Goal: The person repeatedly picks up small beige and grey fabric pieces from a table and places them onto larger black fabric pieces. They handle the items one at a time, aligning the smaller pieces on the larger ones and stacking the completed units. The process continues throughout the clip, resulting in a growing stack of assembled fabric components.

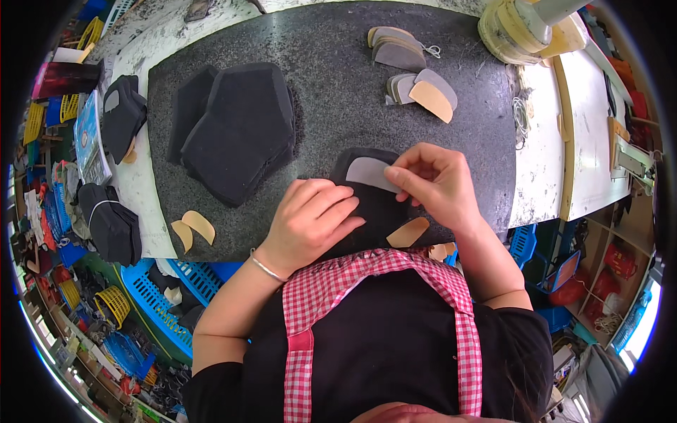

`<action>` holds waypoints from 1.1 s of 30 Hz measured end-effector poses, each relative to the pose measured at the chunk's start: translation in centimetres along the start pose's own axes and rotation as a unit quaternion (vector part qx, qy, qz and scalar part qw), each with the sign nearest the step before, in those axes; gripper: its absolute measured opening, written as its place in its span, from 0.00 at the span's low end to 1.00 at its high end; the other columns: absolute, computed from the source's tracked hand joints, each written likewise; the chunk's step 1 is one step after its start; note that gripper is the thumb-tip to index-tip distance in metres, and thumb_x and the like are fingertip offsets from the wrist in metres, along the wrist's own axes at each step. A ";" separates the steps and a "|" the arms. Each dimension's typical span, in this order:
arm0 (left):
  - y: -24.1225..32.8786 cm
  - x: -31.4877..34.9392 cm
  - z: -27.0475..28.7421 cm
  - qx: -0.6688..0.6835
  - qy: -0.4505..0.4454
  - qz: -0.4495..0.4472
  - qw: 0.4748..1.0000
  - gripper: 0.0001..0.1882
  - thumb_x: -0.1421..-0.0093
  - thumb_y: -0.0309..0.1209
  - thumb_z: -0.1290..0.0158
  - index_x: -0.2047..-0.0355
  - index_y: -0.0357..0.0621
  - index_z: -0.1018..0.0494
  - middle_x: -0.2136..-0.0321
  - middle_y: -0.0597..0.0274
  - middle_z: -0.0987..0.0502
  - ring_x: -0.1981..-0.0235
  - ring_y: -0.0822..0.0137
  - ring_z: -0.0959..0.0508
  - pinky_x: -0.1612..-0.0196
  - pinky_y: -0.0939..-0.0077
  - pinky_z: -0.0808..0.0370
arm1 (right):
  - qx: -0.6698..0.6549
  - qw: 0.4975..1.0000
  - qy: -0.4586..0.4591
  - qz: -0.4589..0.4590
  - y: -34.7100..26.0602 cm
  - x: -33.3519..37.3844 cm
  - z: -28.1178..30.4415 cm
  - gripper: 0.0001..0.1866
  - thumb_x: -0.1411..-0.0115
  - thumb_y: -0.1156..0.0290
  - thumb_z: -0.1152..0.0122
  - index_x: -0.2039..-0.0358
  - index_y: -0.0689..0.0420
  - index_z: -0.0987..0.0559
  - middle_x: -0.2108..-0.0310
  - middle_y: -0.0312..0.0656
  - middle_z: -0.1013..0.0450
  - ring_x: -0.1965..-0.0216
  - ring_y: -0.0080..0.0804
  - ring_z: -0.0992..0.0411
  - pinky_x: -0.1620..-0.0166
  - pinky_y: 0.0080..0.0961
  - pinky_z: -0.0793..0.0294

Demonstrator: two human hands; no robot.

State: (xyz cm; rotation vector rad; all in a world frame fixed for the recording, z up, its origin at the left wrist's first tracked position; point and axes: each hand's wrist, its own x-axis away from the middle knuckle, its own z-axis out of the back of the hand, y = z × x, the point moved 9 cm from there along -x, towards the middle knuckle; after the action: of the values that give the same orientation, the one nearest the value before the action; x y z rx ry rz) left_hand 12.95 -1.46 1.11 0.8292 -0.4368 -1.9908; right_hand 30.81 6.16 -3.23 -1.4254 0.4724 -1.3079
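Note:
A light grey half-moon patch [368,173] lies near the top edge of a dark fabric piece [374,211] in front of me. My right hand [441,185] pinches the patch's right end between thumb and forefinger. My left hand [310,217] rests on the left side of the same fabric piece, fingers stretched out and slightly apart, holding nothing. Just below my right hand lies a tan curved piece [408,232]. To the left, two tan curved pieces [199,227] sit close together near the board's front edge.
On the dark board [324,84] sits a stack of black fabric pieces [240,127]. Grey and tan half-moon pieces [431,101] lie at the back right, with a tied bundle [397,53] behind. A yellowish tub [504,35] stands far right. Banded black pieces [113,229] lie left.

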 end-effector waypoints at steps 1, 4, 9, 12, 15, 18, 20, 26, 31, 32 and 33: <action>0.2 0.3 -0.6 -0.037 -0.014 -0.006 0.999 0.19 0.51 0.34 0.25 0.60 0.47 0.16 0.55 0.66 0.17 0.58 0.60 0.19 0.55 0.65 0.24 | 0.010 1.000 -0.005 0.002 0.2 -0.2 -0.3 0.09 0.35 0.69 0.28 0.65 0.63 0.16 0.76 0.36 0.19 0.74 0.17 0.20 0.74 0.18 0.25; 0.7 0.5 -0.6 -0.079 -0.020 -0.012 0.997 0.20 0.53 0.33 0.25 0.59 0.46 0.17 0.55 0.67 0.17 0.55 0.62 0.20 0.52 0.61 0.25 | 0.042 0.999 0.000 -0.003 0.5 -0.9 -0.4 0.08 0.36 0.70 0.28 0.67 0.63 0.15 0.77 0.36 0.19 0.75 0.19 0.20 0.74 0.19 0.24; 0.7 0.2 -0.9 -0.070 -0.029 -0.017 0.997 0.18 0.50 0.33 0.27 0.60 0.44 0.18 0.56 0.64 0.18 0.51 0.60 0.18 0.49 0.59 0.24 | 0.074 0.997 0.000 0.015 -0.2 -1.2 -0.4 0.10 0.37 0.70 0.27 0.69 0.63 0.16 0.77 0.39 0.19 0.76 0.24 0.19 0.74 0.23 0.22; 0.7 -0.1 -1.3 -0.064 -0.057 0.001 0.996 0.17 0.49 0.33 0.27 0.60 0.44 0.18 0.56 0.63 0.19 0.49 0.59 0.18 0.47 0.60 0.24 | 0.218 0.960 0.030 0.171 -1.7 -1.2 -0.9 0.13 0.39 0.66 0.25 0.69 0.61 0.20 0.79 0.42 0.20 0.77 0.32 0.19 0.74 0.28 0.22; 1.0 -1.1 -1.0 -0.061 -0.086 0.018 0.994 0.15 0.49 0.31 0.28 0.61 0.43 0.18 0.57 0.62 0.18 0.50 0.59 0.17 0.48 0.61 0.23 | 0.446 0.879 0.051 0.159 -4.0 -0.8 -1.9 0.19 0.41 0.58 0.23 0.67 0.57 0.24 0.78 0.45 0.21 0.76 0.43 0.19 0.72 0.36 0.22; 0.1 -2.9 2.3 -0.045 -0.017 0.023 0.999 0.12 0.48 0.28 0.29 0.63 0.44 0.17 0.59 0.60 0.17 0.54 0.57 0.16 0.51 0.62 0.21 | 0.507 0.835 0.118 0.176 -5.6 -0.9 -0.2 0.24 0.44 0.50 0.23 0.64 0.53 0.27 0.77 0.42 0.22 0.76 0.48 0.20 0.70 0.42 0.23; -2.1 -5.3 7.2 -0.113 0.088 0.053 0.988 0.11 0.46 0.29 0.30 0.62 0.43 0.17 0.59 0.58 0.16 0.55 0.55 0.17 0.49 0.62 0.20 | 0.491 0.824 0.181 0.218 -6.0 -1.3 2.5 0.24 0.44 0.54 0.23 0.58 0.54 0.24 0.69 0.40 0.21 0.68 0.48 0.19 0.65 0.45 0.19; -15.6 -3.6 12.6 -0.206 0.125 0.295 0.925 0.40 0.51 0.52 0.23 0.46 0.35 0.20 0.54 0.53 0.18 0.47 0.48 0.21 0.42 0.56 0.25 | 0.498 0.742 0.248 0.376 -6.9 -1.9 4.9 0.17 0.43 0.71 0.28 0.51 0.50 0.16 0.59 0.33 0.24 0.57 0.36 0.24 0.58 0.34 0.19; -12.9 -4.2 14.2 -0.245 0.244 0.127 0.930 0.13 0.38 0.37 0.32 0.57 0.45 0.14 0.55 0.59 0.15 0.54 0.55 0.16 0.48 0.62 0.22 | 0.491 0.708 0.279 0.425 -7.1 -1.1 4.6 0.17 0.47 0.78 0.32 0.55 0.51 0.14 0.65 0.34 0.24 0.61 0.33 0.24 0.60 0.31 0.22; -12.1 -3.9 14.5 -0.263 0.262 0.099 0.923 0.09 0.36 0.35 0.34 0.58 0.46 0.14 0.55 0.60 0.14 0.56 0.55 0.15 0.48 0.63 0.22 | 0.485 0.697 0.288 0.443 -7.5 -0.8 4.4 0.18 0.47 0.79 0.32 0.55 0.51 0.14 0.66 0.34 0.24 0.62 0.33 0.25 0.61 0.31 0.22; -12.2 -3.5 14.8 -0.222 0.280 0.150 0.922 0.07 0.32 0.32 0.38 0.57 0.48 0.14 0.57 0.60 0.14 0.58 0.62 0.14 0.50 0.66 0.21 | 0.467 0.693 0.304 0.457 -7.8 -0.1 4.8 0.17 0.47 0.79 0.31 0.56 0.52 0.14 0.65 0.34 0.23 0.63 0.34 0.24 0.62 0.31 0.23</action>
State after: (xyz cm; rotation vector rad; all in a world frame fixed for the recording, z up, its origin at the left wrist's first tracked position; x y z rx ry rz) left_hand -3.66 7.69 5.80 0.9225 0.2078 -1.4020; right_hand 32.21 10.89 4.54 0.2030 0.6744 -0.8622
